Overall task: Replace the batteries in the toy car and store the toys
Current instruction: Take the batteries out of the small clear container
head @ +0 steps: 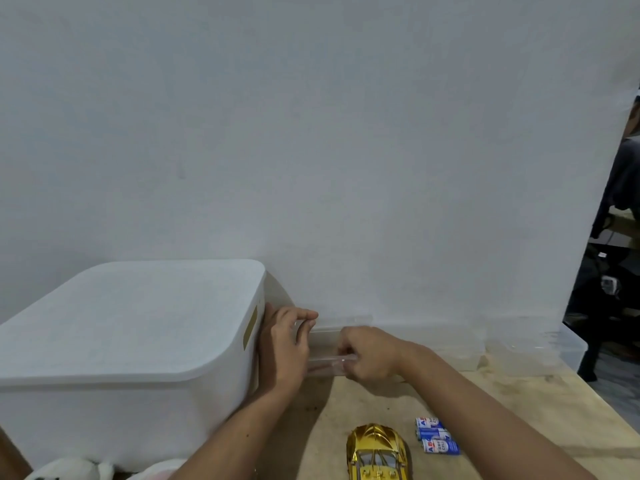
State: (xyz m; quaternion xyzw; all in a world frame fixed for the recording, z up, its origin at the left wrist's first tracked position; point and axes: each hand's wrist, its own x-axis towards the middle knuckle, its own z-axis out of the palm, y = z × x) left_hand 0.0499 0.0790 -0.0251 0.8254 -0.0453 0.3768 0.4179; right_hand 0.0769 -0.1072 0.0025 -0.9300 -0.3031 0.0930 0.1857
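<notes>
Fingers [304, 323] of the left hand [289, 344] curl over the far rim of a clear box [325, 341], pinching it; the right hand [367, 355] grips the box's near rim, its fingertips hidden behind its own knuckles. What the box holds cannot be told, since its walls are see-through and blurred against the wall.

Nearest the camera, well in front of the box, the gold car [377, 452] lies on the wooden table [502, 410], its rear cut off by the frame's lower edge. Three blue-and-white batteries [437, 436] lie side by side just right of the car, their print too small to read. At the lower left, soft toys [69, 471] are mostly cut off and partly hidden by the left forearm.

Left of the clear box stands a big white bin [131, 341] with its lid on, touching the left hand's back. Right of the clear box, more clear tubs [530, 351] line the white wall [311, 133]. Past the wall's right edge, dark clutter is hard to make out.
</notes>
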